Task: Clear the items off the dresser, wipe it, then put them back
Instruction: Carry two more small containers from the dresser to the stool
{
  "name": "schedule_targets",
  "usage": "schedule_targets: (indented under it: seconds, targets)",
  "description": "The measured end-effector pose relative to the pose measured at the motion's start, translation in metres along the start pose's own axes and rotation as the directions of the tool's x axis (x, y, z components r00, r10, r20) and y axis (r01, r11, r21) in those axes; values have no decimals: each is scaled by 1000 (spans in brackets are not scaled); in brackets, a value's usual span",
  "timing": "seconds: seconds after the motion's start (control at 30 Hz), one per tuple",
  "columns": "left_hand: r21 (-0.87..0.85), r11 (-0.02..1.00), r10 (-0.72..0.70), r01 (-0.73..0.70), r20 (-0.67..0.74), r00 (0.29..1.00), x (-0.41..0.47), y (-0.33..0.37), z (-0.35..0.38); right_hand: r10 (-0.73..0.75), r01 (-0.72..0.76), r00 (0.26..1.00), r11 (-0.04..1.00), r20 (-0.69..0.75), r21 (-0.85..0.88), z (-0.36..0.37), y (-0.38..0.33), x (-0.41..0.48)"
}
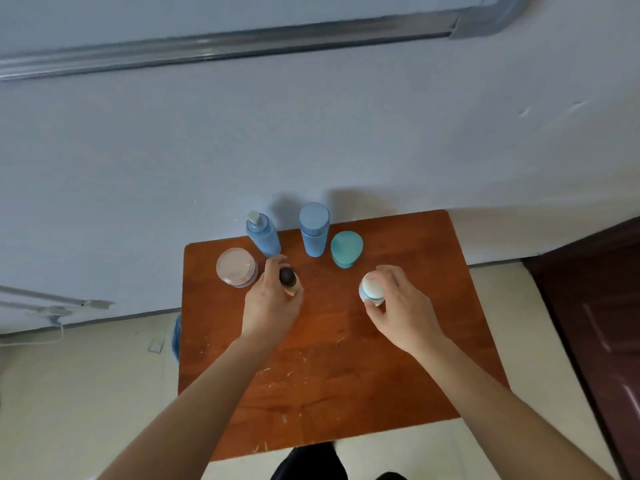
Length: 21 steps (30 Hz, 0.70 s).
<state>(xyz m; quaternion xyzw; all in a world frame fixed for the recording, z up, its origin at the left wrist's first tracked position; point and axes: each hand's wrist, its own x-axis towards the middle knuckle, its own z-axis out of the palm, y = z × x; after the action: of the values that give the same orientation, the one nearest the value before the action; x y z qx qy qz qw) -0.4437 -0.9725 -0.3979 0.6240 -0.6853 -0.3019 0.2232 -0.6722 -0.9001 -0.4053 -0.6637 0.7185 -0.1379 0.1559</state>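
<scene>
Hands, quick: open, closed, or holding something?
Left hand: holding the dark-capped bottle.
Right hand: holding the white bottle with a blue band.

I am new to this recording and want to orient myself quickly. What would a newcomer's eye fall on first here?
First, the reddish-brown dresser top against pale wall and floor. Near its middle, the left grip holds a dark-capped bottle and the right grip a white, blue-striped bottle. Toward the wall stand a pink jar, a blue pump bottle, a blue capped bottle and a teal jar.
</scene>
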Motion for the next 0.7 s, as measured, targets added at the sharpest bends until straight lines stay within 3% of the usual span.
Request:
schedule_targets:
  seconds: [0.23, 0.43, 0.57, 0.7]
  targets:
    - [55, 997, 37, -46, 158, 987, 26, -24, 22, -7, 8, 997, 1000, 78, -23, 26, 8, 27]
    - [142, 987, 42, -72, 206, 978, 29, -18, 15, 12, -8, 996, 999, 88, -42, 17, 9, 21]
    - [207, 964, 173, -168, -4, 985, 17, 6, -9, 68, -69, 997, 997, -36, -39, -13, 8, 15]
    - [218, 909, 399, -355, -210, 893, 1, 43, -30, 113, -124, 981, 990, -156, -67, -59, 10, -5]
